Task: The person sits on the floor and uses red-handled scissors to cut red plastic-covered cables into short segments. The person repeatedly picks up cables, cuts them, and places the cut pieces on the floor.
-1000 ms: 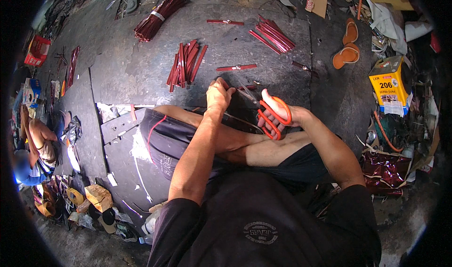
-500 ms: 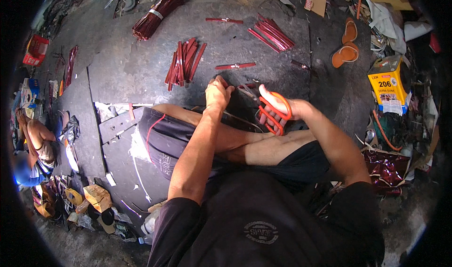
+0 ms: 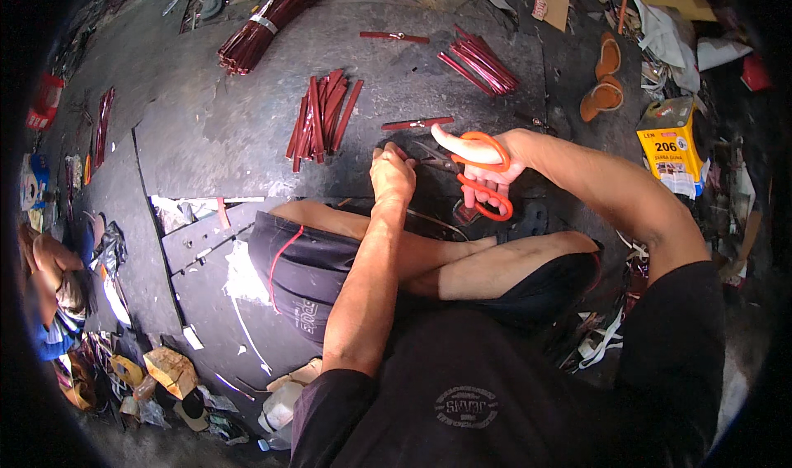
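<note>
My right hand (image 3: pixel 487 156) holds a pair of scissors with orange handles (image 3: pixel 485 211), thumb through the upper loop and fingers through the lower one. Their dark blades (image 3: pixel 436 158) point left, spread apart, at the fingertips of my left hand. My left hand (image 3: pixel 393 175) is closed in a pinch; whatever it grips is mostly hidden. Just beyond both hands lies a dark red strip with a small knot-like piece at its middle (image 3: pixel 404 125). A loose pile of flat red strips (image 3: pixel 318 122) rests to the left, and a shinier bunch (image 3: pixel 478 62) sits farther right.
A bound bundle of dark red strips (image 3: pixel 264 27) lies far left, near another knotted strip (image 3: pixel 375 35). Brown sandals (image 3: pixel 601 98) and a yellow box (image 3: pixel 672 150) stand to the right. Another person's bare legs (image 3: pixel 51 262) show at the left edge.
The scissors have swung round, so the loops are spread wider and the blades open by my left hand. My right elbow has moved outward to the right; the view has shifted slightly.
</note>
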A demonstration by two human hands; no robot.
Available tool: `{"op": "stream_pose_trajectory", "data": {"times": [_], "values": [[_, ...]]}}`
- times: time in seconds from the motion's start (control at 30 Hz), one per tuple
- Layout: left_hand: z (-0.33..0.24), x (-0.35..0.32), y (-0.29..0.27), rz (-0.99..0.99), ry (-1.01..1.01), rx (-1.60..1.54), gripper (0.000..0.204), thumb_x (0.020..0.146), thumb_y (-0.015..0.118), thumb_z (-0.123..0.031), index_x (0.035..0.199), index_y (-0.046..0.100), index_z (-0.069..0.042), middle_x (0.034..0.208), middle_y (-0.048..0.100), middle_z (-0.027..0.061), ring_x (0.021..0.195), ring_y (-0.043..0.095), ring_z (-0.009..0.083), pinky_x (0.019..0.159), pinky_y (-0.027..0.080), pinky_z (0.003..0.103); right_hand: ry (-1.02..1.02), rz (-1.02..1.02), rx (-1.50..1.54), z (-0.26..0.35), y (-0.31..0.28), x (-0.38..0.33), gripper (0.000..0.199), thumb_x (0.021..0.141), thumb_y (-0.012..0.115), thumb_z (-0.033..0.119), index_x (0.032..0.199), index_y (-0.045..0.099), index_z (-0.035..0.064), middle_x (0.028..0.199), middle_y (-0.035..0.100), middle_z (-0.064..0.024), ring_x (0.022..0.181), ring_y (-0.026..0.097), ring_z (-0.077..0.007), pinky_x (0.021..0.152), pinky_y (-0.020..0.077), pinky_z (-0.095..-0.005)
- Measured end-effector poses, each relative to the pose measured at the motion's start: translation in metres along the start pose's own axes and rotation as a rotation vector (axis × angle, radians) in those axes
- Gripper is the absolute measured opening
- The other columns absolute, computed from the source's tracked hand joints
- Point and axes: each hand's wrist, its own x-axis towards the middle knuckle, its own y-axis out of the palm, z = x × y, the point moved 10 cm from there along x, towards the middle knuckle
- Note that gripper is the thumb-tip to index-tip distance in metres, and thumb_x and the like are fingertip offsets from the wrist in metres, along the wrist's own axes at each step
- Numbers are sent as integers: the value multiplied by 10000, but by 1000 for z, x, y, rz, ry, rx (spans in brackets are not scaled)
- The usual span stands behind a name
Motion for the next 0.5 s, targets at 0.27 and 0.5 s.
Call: {"op": "stream_pose_trajectory", "data": {"times": [0.27, 0.5], "values": [[2, -1, -5, -7, 43, 44, 163, 770, 722, -146, 890, 640, -73, 948, 663, 161, 938, 647, 343, 852, 511, 418, -159, -206, -4, -5, 8, 16, 1325, 572, 198, 1014, 1071, 529, -168, 760, 547, -155, 675, 607, -281, 708, 531, -446], [2, 1, 2, 8, 65, 32, 150, 779, 709, -166, 878, 650, -70, 920, 671, 168, 927, 650, 345, 847, 510, 417, -195, -475, -63, 4, 3, 10, 1212, 563, 215, 1018, 814, 592, -106, 654, 581, -161, 509, 564, -235, 497, 501, -392]]}}
